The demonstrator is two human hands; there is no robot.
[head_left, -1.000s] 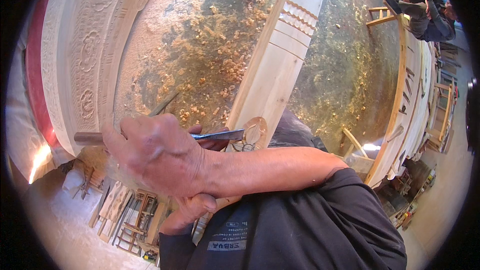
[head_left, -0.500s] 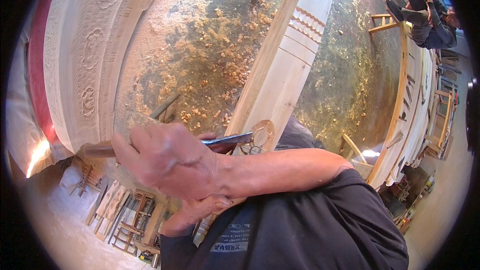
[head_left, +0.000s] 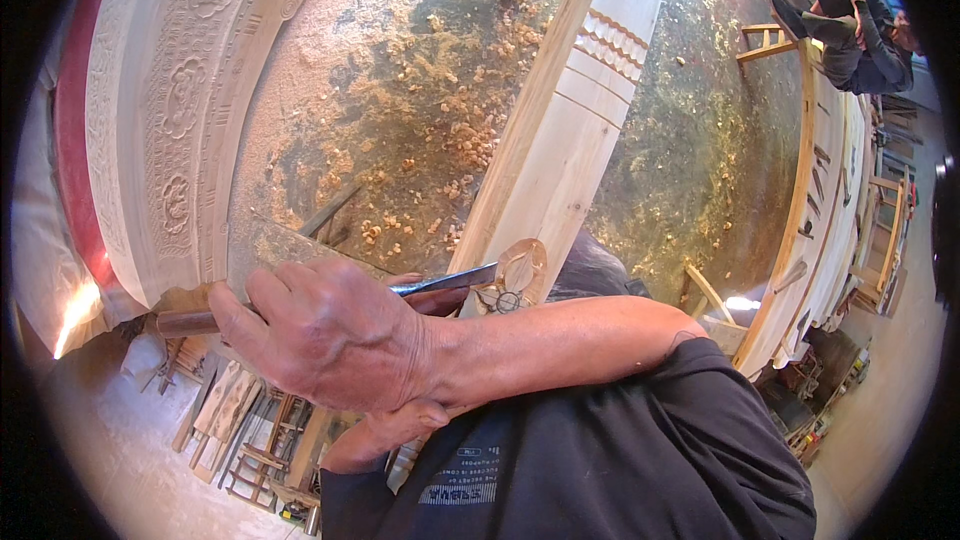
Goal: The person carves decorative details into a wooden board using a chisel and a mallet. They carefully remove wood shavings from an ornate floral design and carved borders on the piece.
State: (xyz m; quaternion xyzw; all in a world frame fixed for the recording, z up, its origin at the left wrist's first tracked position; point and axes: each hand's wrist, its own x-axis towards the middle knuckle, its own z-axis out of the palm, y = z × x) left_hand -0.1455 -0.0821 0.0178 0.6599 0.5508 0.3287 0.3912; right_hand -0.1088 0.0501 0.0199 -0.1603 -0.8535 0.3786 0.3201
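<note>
My right hand [head_left: 320, 330] is closed round the wooden handle of a chisel [head_left: 445, 287], its arm reaching across from the right. The handle end sticks out on the left of the fist. The metal blade points right, its tip at a round carved flower-like motif [head_left: 522, 265] on a long pale wooden board [head_left: 560, 160]. My left hand [head_left: 385, 432] lies below and partly behind the right wrist, its thumb against that wrist. Most of its fingers are hidden; a fingertip seems to show beside the blade.
A carved wooden panel [head_left: 175, 120] stands at the left beside red cloth [head_left: 80, 140]. Wood shavings [head_left: 470, 160] litter the floor. On the right, a bench [head_left: 805, 200] bears several tools. A seated person [head_left: 850, 30] is at the far right. Wooden frames [head_left: 265, 450] lie at lower left.
My right hand and the chisel have shifted slightly left. The handle end has dropped and the blade tip has drawn back a little from the motif. The board has barely moved.
</note>
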